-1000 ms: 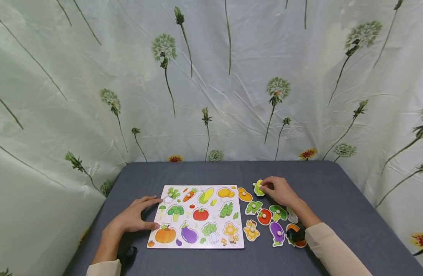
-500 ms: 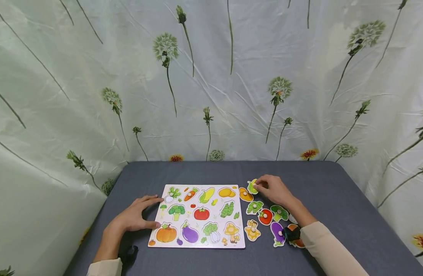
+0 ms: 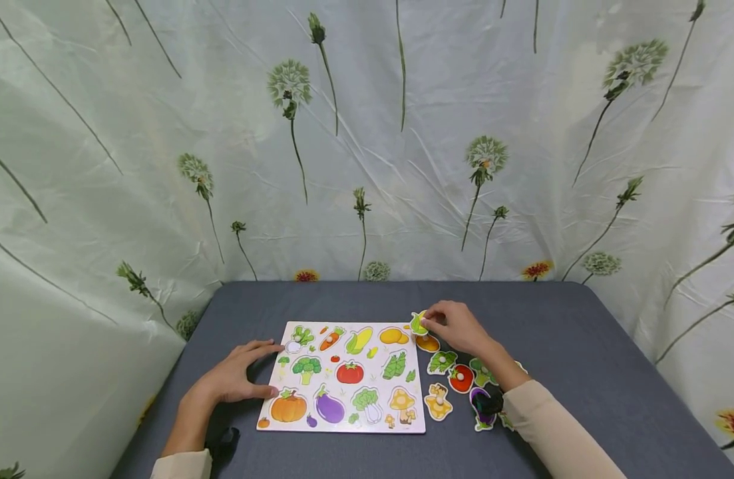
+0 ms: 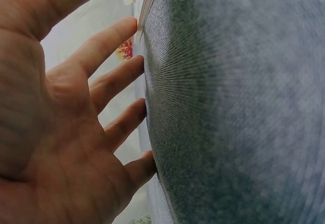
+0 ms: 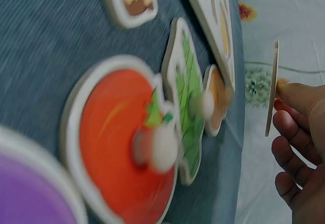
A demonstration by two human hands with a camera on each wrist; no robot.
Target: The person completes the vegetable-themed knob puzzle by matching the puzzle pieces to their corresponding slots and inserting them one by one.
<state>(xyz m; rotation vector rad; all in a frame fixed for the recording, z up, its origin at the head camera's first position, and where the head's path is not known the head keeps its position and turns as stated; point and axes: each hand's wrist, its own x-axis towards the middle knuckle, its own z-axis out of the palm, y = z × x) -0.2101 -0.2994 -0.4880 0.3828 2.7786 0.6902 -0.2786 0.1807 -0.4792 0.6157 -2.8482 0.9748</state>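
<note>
My right hand (image 3: 459, 327) pinches a yellow-green corn puzzle piece (image 3: 418, 323) between thumb and fingers. In the head view this piece overlaps the top right corner of a white vegetable puzzle board (image 3: 337, 428). The right wrist view shows the piece edge-on (image 5: 273, 94), raised above the table. My left hand (image 3: 237, 374) lies at the board's left side, thumb and index finger spread against its edge. Its other fingers are extended too, as the left wrist view shows. A yellow-orange potato piece (image 3: 428, 343) lies just below the right hand, next to the board.
Right of the board lie several knobbed pieces: a leafy green one (image 3: 441, 362), a tomato (image 3: 461, 378), a mushroom (image 3: 438, 403), a broccoli (image 3: 482, 370) and an eggplant (image 3: 480, 416) partly under the right wrist's dark device. A flowered curtain (image 3: 367, 146) hangs behind the dark-grey table (image 3: 319, 299).
My right hand has moved left with the corn piece, from the right of the potato piece to the board's top right corner. The left hand has stayed at the board's edge.
</note>
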